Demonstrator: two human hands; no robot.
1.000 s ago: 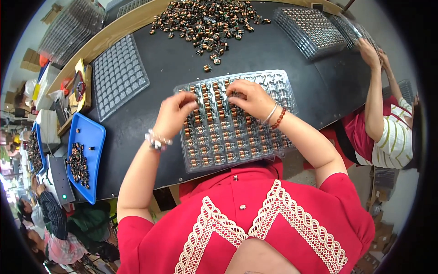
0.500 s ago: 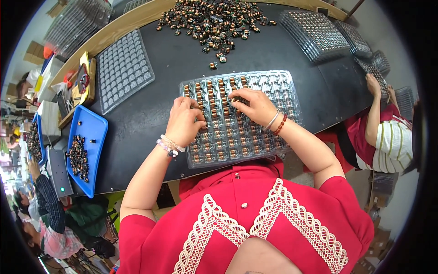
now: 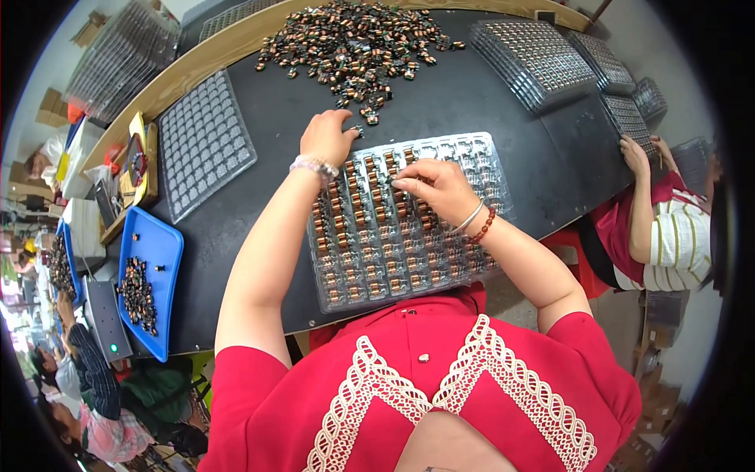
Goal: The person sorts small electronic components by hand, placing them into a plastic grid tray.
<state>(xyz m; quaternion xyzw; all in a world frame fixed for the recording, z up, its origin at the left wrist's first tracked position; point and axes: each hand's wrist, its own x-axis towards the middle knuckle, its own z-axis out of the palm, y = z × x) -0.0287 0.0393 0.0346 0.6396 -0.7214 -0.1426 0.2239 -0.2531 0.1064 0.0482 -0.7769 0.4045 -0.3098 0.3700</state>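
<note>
A clear plastic tray (image 3: pixel 503 197) lies in front of me, with small copper coils (image 3: pixel 340 223) in many of its pockets. Past the tray's far left corner, my left hand (image 3: pixel 326 140) has thumb and forefinger closed around a loose copper coil (image 3: pixel 359 130) on the table. Over the upper middle of the tray is my right hand (image 3: pixel 442 189), its thumb and forefinger pinched together above the coil rows. Whatever its curled fingers hold is hidden.
A big heap of coils (image 3: pixel 354 43) covers the far table. An unfilled tray (image 3: pixel 208 141) lies left, above a blue bin (image 3: pixel 169 267) of dark parts. Stacked filled trays (image 3: pixel 535 63) stand at the far right. Another person's hands (image 3: pixel 635 155) touch a tray on the right.
My left hand has left the tray and reached forward to the loose coil near the heap. The right hand stays over the tray, its fingers now closer together. The view has shifted slightly.
</note>
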